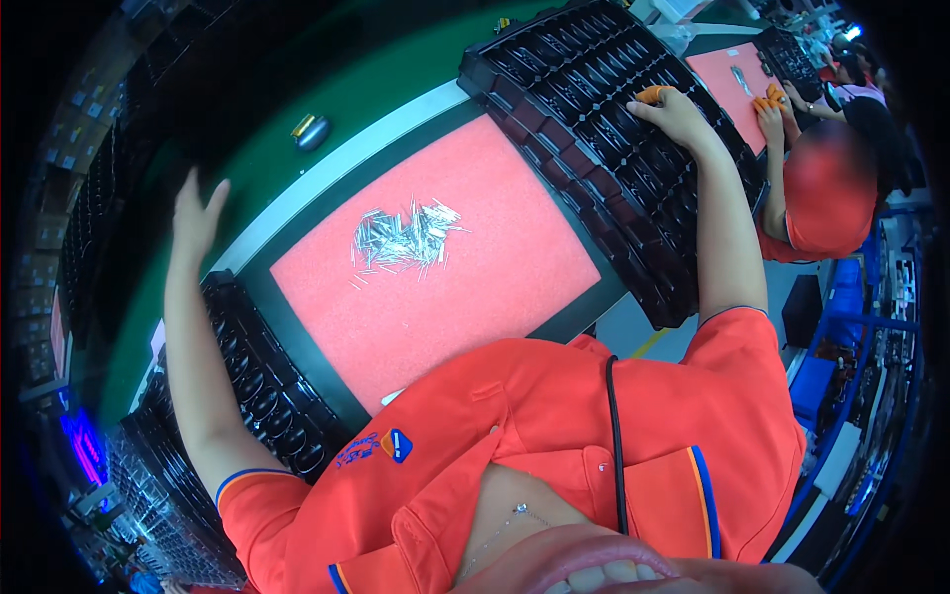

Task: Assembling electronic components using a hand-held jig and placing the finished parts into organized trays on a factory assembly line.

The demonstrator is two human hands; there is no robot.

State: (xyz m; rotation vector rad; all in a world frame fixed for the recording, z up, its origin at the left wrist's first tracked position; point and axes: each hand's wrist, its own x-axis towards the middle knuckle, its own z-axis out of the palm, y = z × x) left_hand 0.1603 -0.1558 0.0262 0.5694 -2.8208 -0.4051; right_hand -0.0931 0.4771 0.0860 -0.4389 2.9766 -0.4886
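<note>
My left hand (199,216) is stretched out over the green belt (255,109), thumb and fingers apart, holding nothing I can see. My right hand (679,119) lies over the top of a stack of black molded trays (614,129). Orange covers show on its fingers, and the thumb points away from them; no object shows in it. A loose heap of thin silvery metal pins (404,238) rests on a pink foam mat (495,287) between my arms, touched by neither hand.
Another stack of black trays (262,386) stands beneath my left forearm. A small yellow and dark grey object (311,132) sits on the belt past its pale rail (341,163). At the far right a co-worker in red (829,193) works at another pink mat (727,84).
</note>
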